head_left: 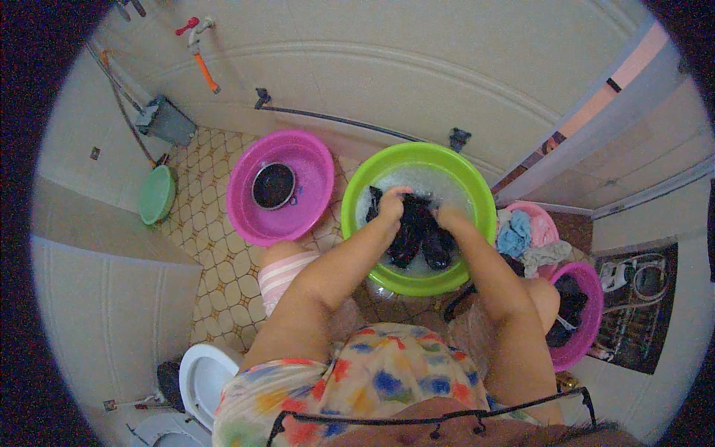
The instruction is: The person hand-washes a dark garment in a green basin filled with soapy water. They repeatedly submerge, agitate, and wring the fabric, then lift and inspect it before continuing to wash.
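A lime-green basin (357, 261) of soapy, foamy water stands in front of me. In it hangs a wet black garment (410, 235), its lower part bunched in the water; its exact kind I cannot make out. My left hand (392, 203) is closed on the cloth's upper left part. At the upper right part my right hand (449, 217) grips the same cloth, its fingers somewhat blurred and partly hidden. Both forearms reach over the basin's near rim.
Left of the basin sits a pink basin (316, 201) with a dark round pan (273, 186) inside. On my right are a pink tub (547, 216) of clothes and a magenta basin (596, 313) with dark clothes. A toilet (195, 380) stands at lower left, a tap (199, 33) on the far wall.
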`<move>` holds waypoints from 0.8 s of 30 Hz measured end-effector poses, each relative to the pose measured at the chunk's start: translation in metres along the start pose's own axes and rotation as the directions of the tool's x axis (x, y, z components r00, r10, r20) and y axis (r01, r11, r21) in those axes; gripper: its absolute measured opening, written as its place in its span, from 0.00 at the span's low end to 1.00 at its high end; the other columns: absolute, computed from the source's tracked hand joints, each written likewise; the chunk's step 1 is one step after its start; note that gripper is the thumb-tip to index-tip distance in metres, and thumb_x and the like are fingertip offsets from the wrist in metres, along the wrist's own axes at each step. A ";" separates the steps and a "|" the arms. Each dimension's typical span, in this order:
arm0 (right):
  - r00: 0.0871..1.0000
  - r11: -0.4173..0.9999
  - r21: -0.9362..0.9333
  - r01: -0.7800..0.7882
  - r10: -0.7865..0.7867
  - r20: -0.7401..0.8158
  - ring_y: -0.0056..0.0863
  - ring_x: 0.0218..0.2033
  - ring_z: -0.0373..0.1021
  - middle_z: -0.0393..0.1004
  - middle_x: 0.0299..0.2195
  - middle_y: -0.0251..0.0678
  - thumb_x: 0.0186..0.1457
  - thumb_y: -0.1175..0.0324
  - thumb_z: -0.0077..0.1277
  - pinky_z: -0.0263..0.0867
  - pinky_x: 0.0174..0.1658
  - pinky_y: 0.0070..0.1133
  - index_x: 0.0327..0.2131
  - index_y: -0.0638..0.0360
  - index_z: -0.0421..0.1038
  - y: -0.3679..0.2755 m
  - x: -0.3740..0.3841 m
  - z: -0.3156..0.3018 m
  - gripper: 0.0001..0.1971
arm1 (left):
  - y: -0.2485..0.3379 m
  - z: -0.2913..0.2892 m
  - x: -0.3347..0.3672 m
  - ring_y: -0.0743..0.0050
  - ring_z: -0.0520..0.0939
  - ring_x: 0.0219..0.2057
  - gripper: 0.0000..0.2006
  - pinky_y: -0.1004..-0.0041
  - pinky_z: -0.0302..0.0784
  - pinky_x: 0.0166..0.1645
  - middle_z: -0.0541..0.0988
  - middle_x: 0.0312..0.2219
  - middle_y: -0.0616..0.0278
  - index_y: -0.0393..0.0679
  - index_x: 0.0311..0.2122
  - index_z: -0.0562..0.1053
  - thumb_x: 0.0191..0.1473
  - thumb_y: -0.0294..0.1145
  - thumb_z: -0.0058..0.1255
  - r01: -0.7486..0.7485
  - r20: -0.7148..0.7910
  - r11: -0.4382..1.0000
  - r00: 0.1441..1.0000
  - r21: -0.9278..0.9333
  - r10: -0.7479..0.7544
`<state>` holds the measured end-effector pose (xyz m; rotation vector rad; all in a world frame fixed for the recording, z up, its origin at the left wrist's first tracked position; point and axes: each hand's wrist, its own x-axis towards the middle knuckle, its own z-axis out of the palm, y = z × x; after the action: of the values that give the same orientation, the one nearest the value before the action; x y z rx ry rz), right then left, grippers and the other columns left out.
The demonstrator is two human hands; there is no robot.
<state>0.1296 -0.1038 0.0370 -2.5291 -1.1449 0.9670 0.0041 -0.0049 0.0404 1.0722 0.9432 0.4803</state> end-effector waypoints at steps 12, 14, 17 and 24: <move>0.770 0.853 0.223 0.472 -0.276 -0.575 0.50 0.35 0.65 0.67 0.35 0.52 0.52 0.53 0.42 0.61 0.38 0.37 0.37 0.66 0.66 -0.050 -0.053 0.007 0.22 | 0.018 0.012 -0.007 0.68 0.70 0.41 0.20 0.68 0.63 0.47 0.71 0.40 0.59 0.41 0.46 0.65 0.53 0.44 0.40 0.024 0.214 0.941 0.975 -0.339 0.053; 0.797 0.847 0.236 0.477 -0.303 -0.522 0.50 0.34 0.65 0.68 0.33 0.52 0.52 0.54 0.41 0.61 0.38 0.37 0.35 0.66 0.66 -0.054 -0.059 0.000 0.21 | 0.035 0.018 -0.026 0.68 0.71 0.40 0.20 0.68 0.63 0.47 0.72 0.39 0.58 0.39 0.45 0.65 0.54 0.44 0.39 0.056 0.198 0.949 0.980 -0.311 0.007; 0.788 0.794 0.260 0.549 -0.388 -0.478 0.52 0.33 0.63 0.66 0.29 0.55 0.52 0.60 0.42 0.59 0.34 0.36 0.29 0.66 0.66 -0.052 -0.059 -0.005 0.16 | 0.024 0.018 -0.021 0.68 0.71 0.39 0.19 0.69 0.64 0.45 0.72 0.38 0.58 0.39 0.43 0.66 0.55 0.44 0.36 0.066 0.185 0.976 0.982 -0.209 -0.027; 0.909 0.746 0.532 0.400 -0.246 -0.338 0.46 0.37 0.65 0.69 0.34 0.52 0.57 0.54 0.31 0.59 0.42 0.33 0.33 0.67 0.66 -0.038 -0.040 -0.007 0.23 | 0.039 0.033 -0.048 0.71 0.71 0.31 0.17 0.72 0.64 0.40 0.72 0.27 0.63 0.45 0.33 0.68 0.56 0.46 0.31 0.097 0.034 0.974 0.995 -0.203 -0.092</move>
<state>0.0922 -0.1066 0.0774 -1.8046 -0.9677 0.7369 0.0092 -0.0408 0.1002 0.8419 0.8982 0.4737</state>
